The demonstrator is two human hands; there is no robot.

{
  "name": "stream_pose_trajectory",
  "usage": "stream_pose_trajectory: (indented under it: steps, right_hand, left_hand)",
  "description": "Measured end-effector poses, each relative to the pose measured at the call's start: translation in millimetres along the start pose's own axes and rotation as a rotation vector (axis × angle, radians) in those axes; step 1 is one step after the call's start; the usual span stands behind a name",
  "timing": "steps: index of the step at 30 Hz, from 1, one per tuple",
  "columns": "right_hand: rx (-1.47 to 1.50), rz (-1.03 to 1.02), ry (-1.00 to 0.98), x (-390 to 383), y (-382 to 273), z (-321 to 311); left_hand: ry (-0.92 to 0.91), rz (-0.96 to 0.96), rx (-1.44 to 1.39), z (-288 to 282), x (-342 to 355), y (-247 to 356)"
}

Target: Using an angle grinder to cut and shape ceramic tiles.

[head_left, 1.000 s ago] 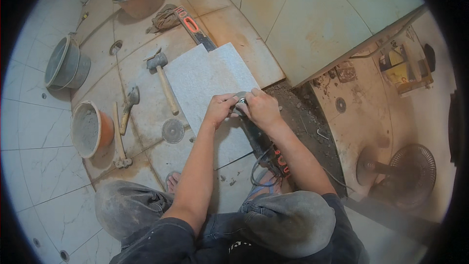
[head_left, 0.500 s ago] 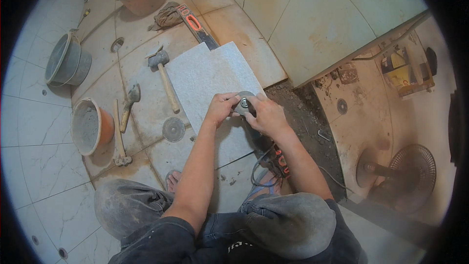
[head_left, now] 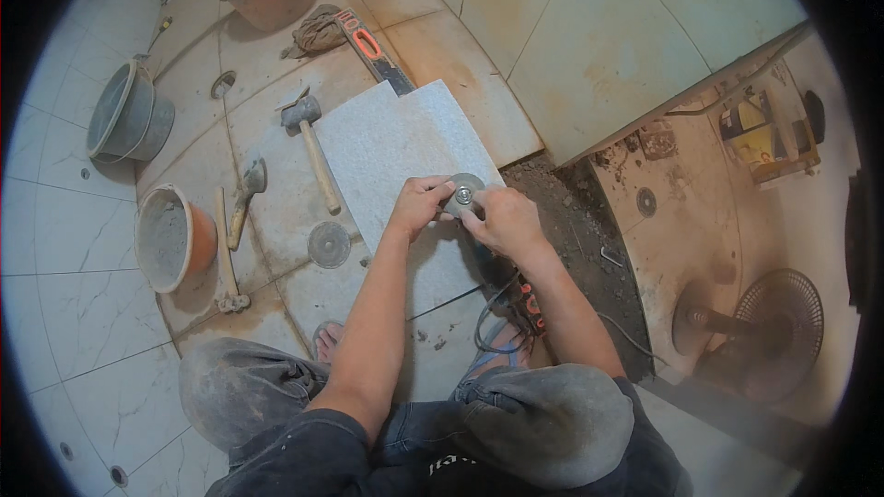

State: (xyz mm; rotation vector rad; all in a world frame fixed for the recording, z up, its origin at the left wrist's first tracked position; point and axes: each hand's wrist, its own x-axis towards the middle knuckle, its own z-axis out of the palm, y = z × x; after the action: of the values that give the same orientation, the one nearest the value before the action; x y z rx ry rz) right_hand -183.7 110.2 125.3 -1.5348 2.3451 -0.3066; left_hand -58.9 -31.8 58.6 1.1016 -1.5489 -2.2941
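In front of me, over the grey tile (head_left: 364, 133), a round grey grinder disc (head_left: 470, 181) with a shiny metal nut at its centre faces up. My left hand (head_left: 419, 209) pinches the disc's left edge between thumb and fingers. From the other side, my right hand (head_left: 509, 223) closes on the disc, its thumb and fingertips close to the nut. Below the right hand shows a dark angle grinder (head_left: 488, 267), partly hidden by my forearm. Its cord (head_left: 479, 324) loops near my right foot.
Left of the tile lie a rubber mallet (head_left: 318, 161), a hatchet-like tool (head_left: 243, 207), a hammer (head_left: 224, 248) and a second disc (head_left: 329, 245). Buckets (head_left: 198, 244) stand farther left. A spirit level (head_left: 376, 53) touches the tile's far side; a rubble-filled gap (head_left: 571, 230) runs along the right.
Both hands stay on the disc, with small shifts of the fingers around it. The nut shows slightly more openly now. The whole view has drifted a little.
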Motion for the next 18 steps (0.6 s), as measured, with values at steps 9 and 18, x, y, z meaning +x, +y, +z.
stream_pose_trajectory:
  steps: [9,18]
  right_hand:
    - [0.052,-0.07,0.141,0,-8,-6]
    - [0.286,-0.172,0.162,21,-3,26]
  left_hand:
    - [-0.008,0.008,0.013,1,-3,0]
    - [0.266,0.026,-0.347,-9,20,-79]
